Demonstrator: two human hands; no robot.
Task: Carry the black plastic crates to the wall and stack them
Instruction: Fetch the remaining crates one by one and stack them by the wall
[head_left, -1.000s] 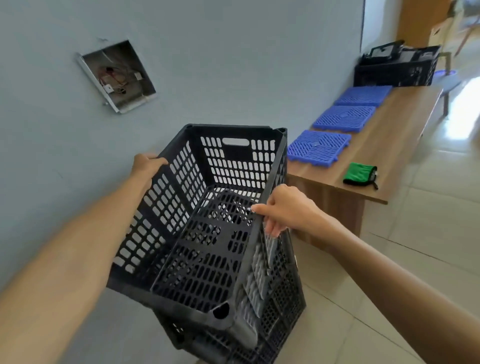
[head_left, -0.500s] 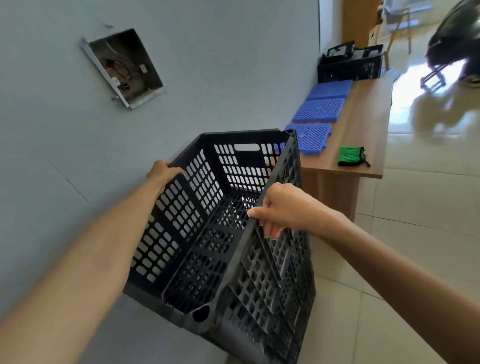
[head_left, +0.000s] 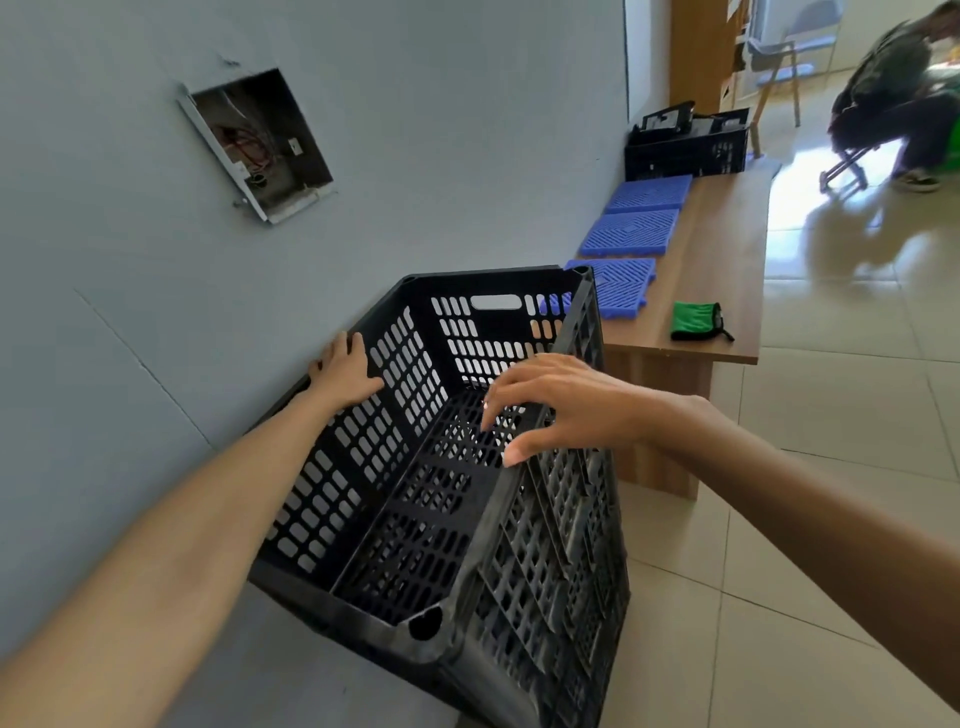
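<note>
A black perforated plastic crate (head_left: 415, 519) stands close against the blue-grey wall (head_left: 441, 130), its open top facing me. It seems to rest on another black crate (head_left: 519, 696), of which only a strip shows beneath. My left hand (head_left: 343, 371) lies on the crate's wall-side rim with fingers stretched out and thumb inside. My right hand (head_left: 550, 405) hovers just above the right rim, fingers spread, holding nothing.
A low wooden table (head_left: 727, 249) runs along the wall beyond the crate, carrying blue grid tiles (head_left: 631, 231), a green pouch (head_left: 696, 322) and another black crate (head_left: 685, 150). An open electrical box (head_left: 260, 145) is set in the wall. A person (head_left: 893, 98) sits at far right on the tiled floor (head_left: 831, 467).
The crate has come down and settled against the wall. My right hand has let go of the right rim and opened. My left hand's fingers have loosened on the left rim.
</note>
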